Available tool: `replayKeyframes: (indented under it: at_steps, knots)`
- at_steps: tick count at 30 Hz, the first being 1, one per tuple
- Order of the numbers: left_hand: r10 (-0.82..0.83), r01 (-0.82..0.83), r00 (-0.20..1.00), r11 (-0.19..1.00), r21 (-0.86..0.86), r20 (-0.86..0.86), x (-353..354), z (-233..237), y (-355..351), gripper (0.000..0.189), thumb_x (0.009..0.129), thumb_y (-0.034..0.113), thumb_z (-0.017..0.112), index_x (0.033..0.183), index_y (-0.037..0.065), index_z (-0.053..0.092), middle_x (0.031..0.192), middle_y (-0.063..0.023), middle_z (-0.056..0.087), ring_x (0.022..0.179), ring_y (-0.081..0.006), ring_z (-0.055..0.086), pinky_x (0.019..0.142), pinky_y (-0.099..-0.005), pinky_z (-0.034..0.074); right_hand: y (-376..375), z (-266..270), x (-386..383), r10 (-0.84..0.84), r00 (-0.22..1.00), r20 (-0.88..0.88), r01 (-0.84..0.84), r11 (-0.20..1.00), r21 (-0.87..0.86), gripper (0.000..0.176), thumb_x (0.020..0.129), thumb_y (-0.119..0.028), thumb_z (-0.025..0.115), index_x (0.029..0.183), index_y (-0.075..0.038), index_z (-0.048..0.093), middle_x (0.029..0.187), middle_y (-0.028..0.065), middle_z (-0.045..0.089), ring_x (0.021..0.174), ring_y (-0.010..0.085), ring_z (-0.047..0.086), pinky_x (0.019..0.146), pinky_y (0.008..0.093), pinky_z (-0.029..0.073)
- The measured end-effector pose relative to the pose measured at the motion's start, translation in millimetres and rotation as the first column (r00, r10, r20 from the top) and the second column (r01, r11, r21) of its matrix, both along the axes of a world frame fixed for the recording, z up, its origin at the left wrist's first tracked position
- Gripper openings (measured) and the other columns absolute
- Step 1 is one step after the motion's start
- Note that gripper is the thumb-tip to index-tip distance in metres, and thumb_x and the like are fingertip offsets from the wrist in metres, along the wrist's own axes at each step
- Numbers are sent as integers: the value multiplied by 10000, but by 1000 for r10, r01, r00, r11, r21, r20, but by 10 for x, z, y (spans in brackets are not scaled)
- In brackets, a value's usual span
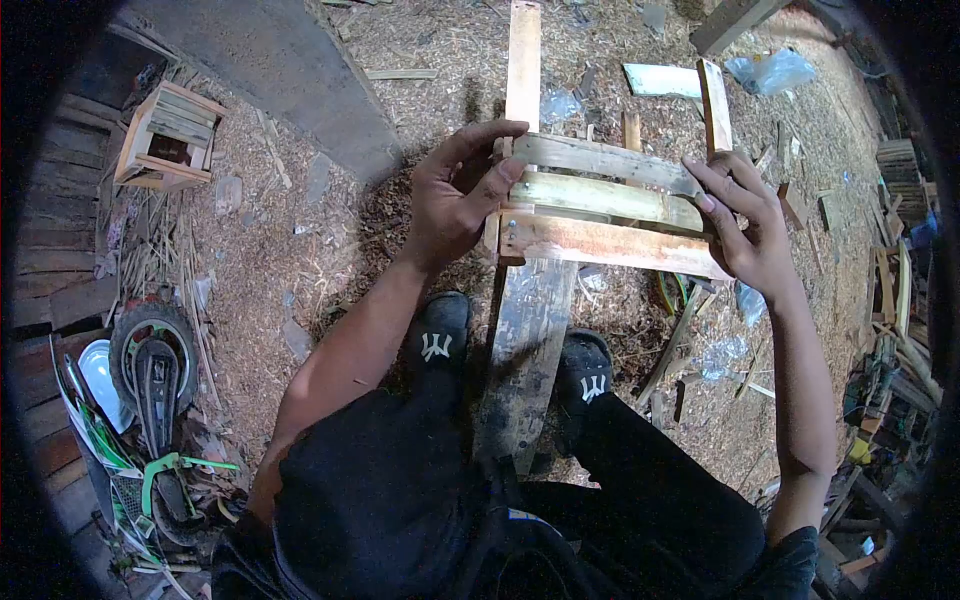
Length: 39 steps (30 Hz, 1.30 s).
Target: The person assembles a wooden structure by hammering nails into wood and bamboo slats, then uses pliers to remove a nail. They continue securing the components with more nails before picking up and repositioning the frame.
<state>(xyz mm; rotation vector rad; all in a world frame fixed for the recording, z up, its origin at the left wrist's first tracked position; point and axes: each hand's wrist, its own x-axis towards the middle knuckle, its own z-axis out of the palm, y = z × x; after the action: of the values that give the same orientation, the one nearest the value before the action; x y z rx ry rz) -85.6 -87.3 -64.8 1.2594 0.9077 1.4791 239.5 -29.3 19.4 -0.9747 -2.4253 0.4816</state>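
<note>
A small slatted wooden frame (620, 242) is held up over a worn plank (520, 350) between the person's feet. Its slats lie side by side: a grey one (605, 160), a pale greenish one (610, 197) and a reddish-brown one at the bottom. My left hand (455, 195) grips the frame's left end, thumb on the slats and fingers behind. At the right end, my right hand (748, 225) pinches the slats with its fingertips. A light upright board (522, 70) rises behind the left end, and another wood strip (715, 105) stands behind the right end.
Wood shavings (270, 250) and scraps cover the ground. A wooden box (172, 137) lies at the upper left, near a large grey slab (280, 70). A small green bike (155, 410) is at the lower left. Plastic bags (772, 72) lie upper right, scrap wood along the right edge.
</note>
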Motion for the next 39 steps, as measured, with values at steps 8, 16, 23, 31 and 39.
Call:
replayKeyframes:
  at_steps: [8,16,23,31,39]
  knots:
    - [97,-97,995,995,-12,9,-5,-73,226,306,962,134,707,1250,35,680,1012,-55,726,918,-99,664,804,-258,552,179,-74,-79,-19,1000,-14,18,999,-28,356,931,-51,638,1282,-67,694,911,105,609,865,235,578,811,329,466]
    - [115,-110,988,993,-52,98,30,-116,232,310,954,157,717,1240,40,697,1004,-65,731,905,-100,664,797,-263,548,184,-109,-116,-99,993,-60,89,986,-144,351,945,-66,633,1292,-71,687,937,101,610,884,204,587,830,316,469]
    - [159,-150,984,984,-100,80,102,0,60,362,936,164,738,1265,21,691,1045,-90,736,930,-122,676,843,-282,562,16,-36,-83,-106,992,-73,96,987,-127,379,928,-29,626,1303,-53,678,961,106,605,917,212,596,861,304,466]
    - [106,-95,989,990,-99,108,156,-60,-127,380,922,146,748,1260,-15,680,1080,-112,738,934,-128,683,857,-288,572,-176,-23,-16,-109,994,10,109,986,-129,372,915,-26,638,1284,-35,685,975,114,617,923,233,597,874,319,463]
    - [108,-107,994,982,-153,1,119,-143,-20,391,914,163,755,1269,14,688,1056,-107,746,954,-130,689,830,-257,565,-135,-42,28,-134,991,24,136,977,-162,369,913,-48,665,1282,-48,689,991,114,629,946,242,598,884,337,465]
